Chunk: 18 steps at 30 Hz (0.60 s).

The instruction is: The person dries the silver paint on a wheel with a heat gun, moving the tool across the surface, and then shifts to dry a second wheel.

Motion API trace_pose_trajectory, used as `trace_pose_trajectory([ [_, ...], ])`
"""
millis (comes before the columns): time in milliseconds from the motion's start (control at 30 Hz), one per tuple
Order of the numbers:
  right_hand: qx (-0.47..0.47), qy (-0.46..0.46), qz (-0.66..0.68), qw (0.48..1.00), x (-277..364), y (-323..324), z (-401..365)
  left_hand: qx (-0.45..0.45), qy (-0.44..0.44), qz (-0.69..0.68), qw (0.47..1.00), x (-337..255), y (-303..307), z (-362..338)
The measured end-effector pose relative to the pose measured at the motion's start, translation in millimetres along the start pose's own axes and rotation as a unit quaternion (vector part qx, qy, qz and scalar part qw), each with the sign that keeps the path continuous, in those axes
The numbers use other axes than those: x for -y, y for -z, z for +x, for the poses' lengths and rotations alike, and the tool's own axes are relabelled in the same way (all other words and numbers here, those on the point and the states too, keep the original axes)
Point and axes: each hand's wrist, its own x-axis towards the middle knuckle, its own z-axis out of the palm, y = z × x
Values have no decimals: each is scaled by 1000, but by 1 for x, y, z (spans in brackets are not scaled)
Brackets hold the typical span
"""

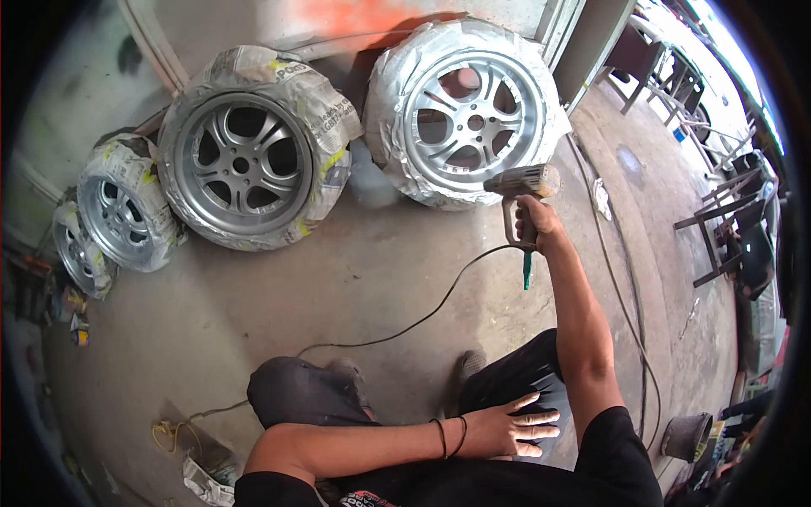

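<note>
"Heat gun: where is it?"
"In the right grip, fingers wrapped round its handle, before the rightmost wheel; its barrel runs sideways, nozzle leftward."
"Left grip?"
"Farther off, fingers spread on the trousers."

Between the newspaper-masked wheel and the left knee I have a broad stretch of concrete floor to pass over, though the black cord trailing from the heat gun cuts across it. Ahead of the right hand, the silver-coated wheel blocks me, and the narrow gap between these two wheels is partly filled by a pale object I can't make out. Rightward I get open floor, crossed by a cable, with a dark chair well apart.
</note>
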Motion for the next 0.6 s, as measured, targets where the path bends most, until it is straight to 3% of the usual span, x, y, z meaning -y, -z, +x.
trace_pose_trajectory([
  [100, 52, -30, 50, 997, 0, -2, -1, 2, 1, -5, 1000, 0, 0, -1],
  [233, -1, 28, 56, 998, 6, -9, -3, -7, 3, 7, 1000, -1, 0, -3],
  [333, -97, 94, 60, 989, 16, -16, -14, -9, 6, 7, 1000, -1, 1, -4],
  [600, -101, 150, 113, 977, 31, -21, -24, -12, 4, -12, 1000, -1, 1, -3],
])
